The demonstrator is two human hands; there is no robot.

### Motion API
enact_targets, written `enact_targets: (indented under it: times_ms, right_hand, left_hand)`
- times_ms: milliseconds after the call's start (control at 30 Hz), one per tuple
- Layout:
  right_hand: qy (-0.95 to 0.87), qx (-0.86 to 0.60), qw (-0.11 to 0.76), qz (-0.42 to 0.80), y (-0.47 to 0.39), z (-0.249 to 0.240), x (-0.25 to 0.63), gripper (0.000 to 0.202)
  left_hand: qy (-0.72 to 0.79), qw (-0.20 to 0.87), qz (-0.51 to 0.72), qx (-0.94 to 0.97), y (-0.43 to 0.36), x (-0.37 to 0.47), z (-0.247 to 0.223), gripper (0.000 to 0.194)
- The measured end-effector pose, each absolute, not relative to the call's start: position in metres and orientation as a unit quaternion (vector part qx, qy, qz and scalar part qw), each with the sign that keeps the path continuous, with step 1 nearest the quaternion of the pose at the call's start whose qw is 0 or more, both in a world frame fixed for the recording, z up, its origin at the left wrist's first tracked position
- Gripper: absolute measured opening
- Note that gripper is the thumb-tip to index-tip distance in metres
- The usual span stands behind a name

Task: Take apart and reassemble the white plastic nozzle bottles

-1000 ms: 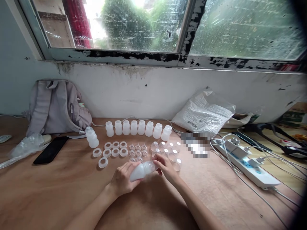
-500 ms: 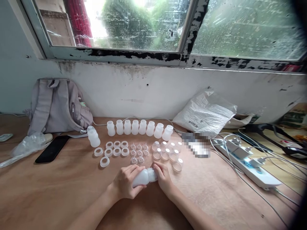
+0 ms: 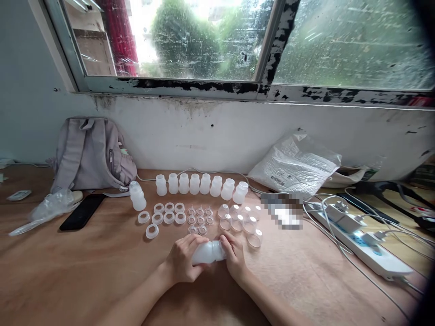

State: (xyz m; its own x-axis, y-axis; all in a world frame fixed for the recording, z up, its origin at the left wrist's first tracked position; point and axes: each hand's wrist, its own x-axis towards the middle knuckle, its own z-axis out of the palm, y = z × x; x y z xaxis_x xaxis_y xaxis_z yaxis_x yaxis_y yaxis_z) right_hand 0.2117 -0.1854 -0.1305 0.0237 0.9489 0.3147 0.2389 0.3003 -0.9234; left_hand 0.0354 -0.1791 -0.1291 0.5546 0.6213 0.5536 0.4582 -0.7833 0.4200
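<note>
A translucent white baby bottle (image 3: 206, 252) lies sideways between my hands, low over the table. My left hand (image 3: 183, 259) is wrapped round its body end. My right hand (image 3: 234, 256) closes on the neck end, whose tip the fingers hide. Just beyond my hands are small clear bottle nipples (image 3: 200, 220). To their left lie several white screw rings (image 3: 169, 218), and to their right several clear domed caps (image 3: 239, 222). A row of open white bottles (image 3: 205, 184) stands upright behind. One more bottle, with a top fitted (image 3: 137, 196), stands at the left.
On the left are a grey backpack (image 3: 91, 154), a black phone (image 3: 82, 212) and a crumpled plastic bag (image 3: 50, 206). A white plastic mailer bag (image 3: 295, 165) rests against the wall. At the right, a power strip (image 3: 367, 249) has chargers and loose cables.
The view has shifted a little, so the table things appear slightly farther right and lower. Both hands keep their hold on the bottle, which looks more level now.
</note>
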Motion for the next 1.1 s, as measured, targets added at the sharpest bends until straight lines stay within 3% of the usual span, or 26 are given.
enact_targets:
  times_ms: [200, 300, 433, 733, 833, 967, 1100]
  right_hand:
    - [-0.477, -0.397, 0.546, 0.563, -0.178, -0.119, 0.207, 0.049]
    - [-0.453, -0.353, 0.514, 0.637, -0.178, -0.117, 0.203, 0.042]
    - [-0.475, -0.368, 0.484, 0.636, -0.178, -0.118, 0.205, 0.031]
    - [-0.484, -0.382, 0.506, 0.603, -0.170, -0.121, 0.212, 0.032]
    - [-0.478, -0.381, 0.521, 0.596, -0.168, -0.122, 0.215, 0.032]
    - [-0.472, -0.383, 0.525, 0.596, -0.167, -0.123, 0.218, 0.032]
    - [-0.483, -0.378, 0.516, 0.597, -0.168, -0.123, 0.216, 0.032]
  left_hand:
    - [0.414, 0.181, 0.348, 0.821, -0.176, 0.046, -0.132, 0.040]
    - [0.452, 0.174, 0.322, 0.813, -0.176, 0.046, -0.141, 0.035]
    - [0.446, 0.090, 0.290, 0.842, -0.174, 0.045, -0.154, 0.037]
    - [0.515, 0.079, 0.333, 0.786, -0.172, 0.055, -0.152, 0.064]
    - [0.462, 0.092, 0.359, 0.805, -0.175, 0.046, -0.133, 0.071]
    - [0.391, 0.132, 0.401, 0.818, -0.179, 0.029, -0.078, 0.055]
    - [0.355, 0.163, 0.342, 0.855, -0.176, 0.029, -0.029, 0.047]
